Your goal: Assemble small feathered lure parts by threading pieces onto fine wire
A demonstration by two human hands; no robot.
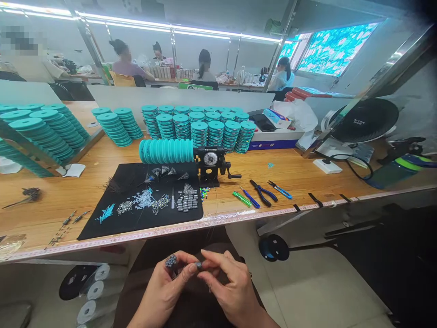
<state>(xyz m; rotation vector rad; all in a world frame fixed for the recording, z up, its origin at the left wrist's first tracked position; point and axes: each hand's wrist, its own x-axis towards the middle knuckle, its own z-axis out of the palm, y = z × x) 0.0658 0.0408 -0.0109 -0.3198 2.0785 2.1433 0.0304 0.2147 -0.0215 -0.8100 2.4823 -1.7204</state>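
Over my lap, in front of the table edge, my left hand (167,284) is closed. Its thumb and forefinger pinch a small dark grey cylinder (199,265), and a bundle of thin grey-tipped pieces (171,261) sticks up between its fingers. My right hand (230,282) meets it from the right, thumb and fingertips bent together beside the cylinder; whether they pinch something thin cannot be made out. On the black mat (128,223) ahead lie grey cylinders (187,202), small clear pieces (143,199), metal bits (125,207) and blue sleeves (107,212).
A hand-cranked winder (208,164) carries a row of teal spools (166,151). Stacks of teal spools (199,132) stand behind it. Pliers (262,193), a green tool (242,199) and blue snips (280,189) lie at right. Several people sit beyond the partition (119,94).
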